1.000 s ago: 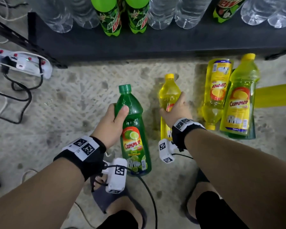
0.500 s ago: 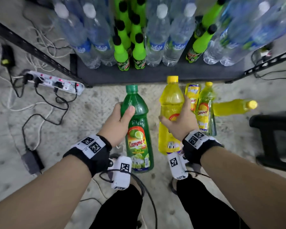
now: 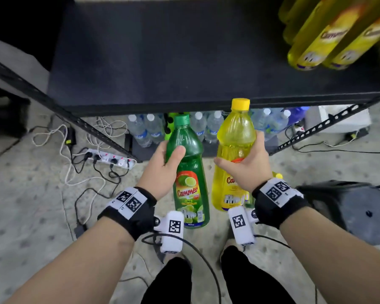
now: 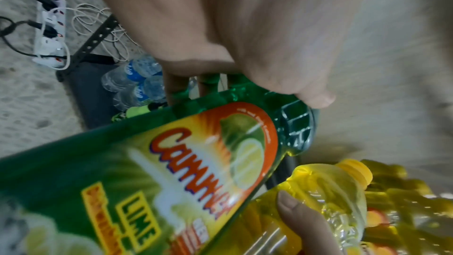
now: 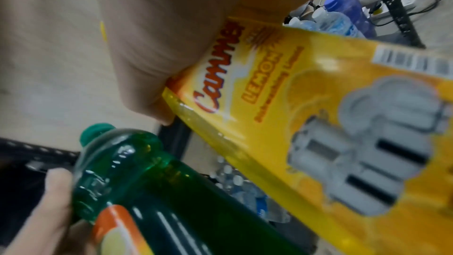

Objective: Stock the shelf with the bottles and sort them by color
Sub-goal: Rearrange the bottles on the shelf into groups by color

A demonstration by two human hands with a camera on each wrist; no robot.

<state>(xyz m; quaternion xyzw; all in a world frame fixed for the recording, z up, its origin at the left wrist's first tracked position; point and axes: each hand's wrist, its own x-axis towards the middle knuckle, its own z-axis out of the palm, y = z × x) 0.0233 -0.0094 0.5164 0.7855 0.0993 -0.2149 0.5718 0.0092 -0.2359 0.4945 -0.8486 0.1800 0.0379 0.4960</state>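
Observation:
My left hand (image 3: 165, 160) grips a green lime bottle (image 3: 188, 172) by its shoulder, held upright in the air; the left wrist view shows the same green bottle (image 4: 171, 162) with my left hand (image 4: 245, 55) curled round it. My right hand (image 3: 242, 166) grips a yellow lemon bottle (image 3: 234, 137) beside it, cap level with the front edge of the dark shelf board (image 3: 162, 62). In the right wrist view the yellow bottle (image 5: 306, 123) fills the frame under my right hand (image 5: 159, 55). Yellow bottles (image 3: 329, 36) stand at the board's right end.
Water bottles (image 3: 145, 132) and green soda bottles stand on the lower shelf beneath. A power strip (image 3: 110, 157) with tangled cables lies on the floor at left. A black stool (image 3: 355, 207) stands at right. Slanted metal shelf braces (image 3: 86, 126) flank the lower level.
Both hands have lifted the green and yellow bottles from floor level up toward the upper shelf board. My view has risen from the lower shelf to the upper one.

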